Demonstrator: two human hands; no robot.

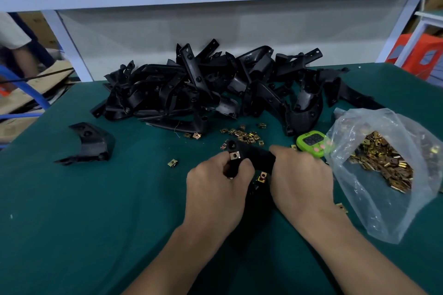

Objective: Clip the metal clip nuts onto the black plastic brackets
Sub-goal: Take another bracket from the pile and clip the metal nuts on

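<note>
Head view: both hands meet above the green table [84, 211]
Left hand [214, 187]: fingers [247, 167] curled round the black bracket [260, 157]
Clip nut [234, 156]: on the bracket, just beside the left fingertips
Right hand [300, 175]: fingers gripping the bracket's other end
Loose clip nuts [243, 136]: just beyond the fingers

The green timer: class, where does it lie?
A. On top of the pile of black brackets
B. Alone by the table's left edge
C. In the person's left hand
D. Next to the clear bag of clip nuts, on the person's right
D: the green timer lies on the table against the left side of the clear bag of clip nuts, in front of the bracket pile.
</note>
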